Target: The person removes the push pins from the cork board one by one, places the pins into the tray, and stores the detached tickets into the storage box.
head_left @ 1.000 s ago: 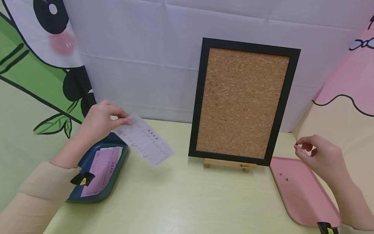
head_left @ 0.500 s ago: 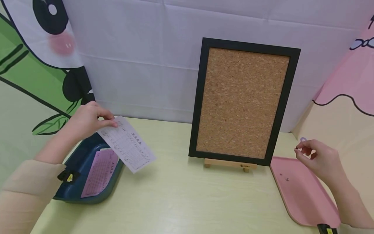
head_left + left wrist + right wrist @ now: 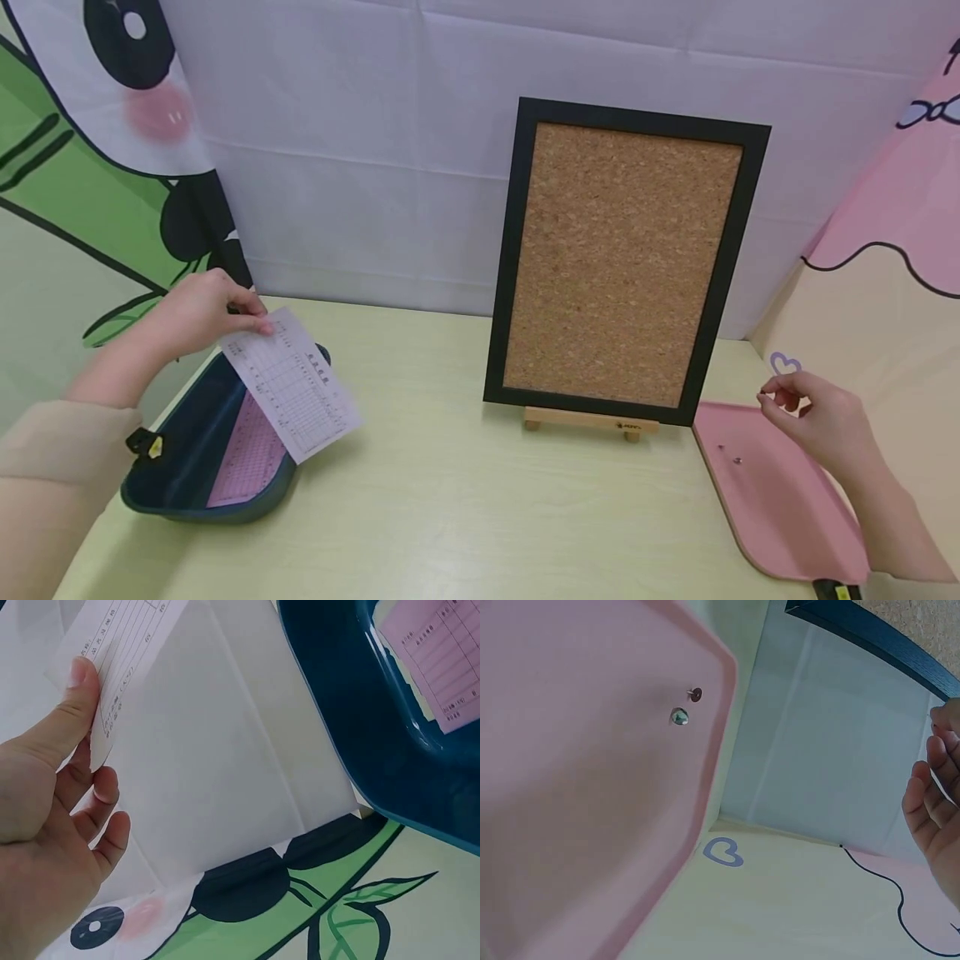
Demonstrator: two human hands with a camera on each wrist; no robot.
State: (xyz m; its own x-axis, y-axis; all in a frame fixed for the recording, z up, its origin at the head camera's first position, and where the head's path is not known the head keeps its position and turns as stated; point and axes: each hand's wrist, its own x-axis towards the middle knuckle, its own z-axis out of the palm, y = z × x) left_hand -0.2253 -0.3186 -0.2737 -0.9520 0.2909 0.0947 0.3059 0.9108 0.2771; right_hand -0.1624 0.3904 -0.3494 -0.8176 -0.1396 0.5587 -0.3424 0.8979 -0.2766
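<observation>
My left hand (image 3: 206,312) pinches a white printed paper slip (image 3: 296,387) by its upper corner, thumb in front. It hangs tilted above the right side of a dark blue bin (image 3: 168,492) where a pink printed slip (image 3: 243,467) lies, partly covered by the white one. At the right, my right hand (image 3: 821,417) has thumb and forefinger pinched together beyond a pink tray (image 3: 787,508). Something tiny sits at their tips, apparently a thumbtack, mostly hidden. Two thumbtacks (image 3: 695,694) lie in the tray, one dark red and one shiny.
A cork board (image 3: 626,275) in a black frame stands upright on a small wooden easel (image 3: 592,419), between the bin and the tray. Behind it hangs a pale cloth (image 3: 360,167) with cartoon drawings. All stands on a light wooden table (image 3: 465,508).
My left hand has drawn the white slip left and slightly down, from beside the bin to over its edge. The right hand stays nearly still, fingertips pinched.
</observation>
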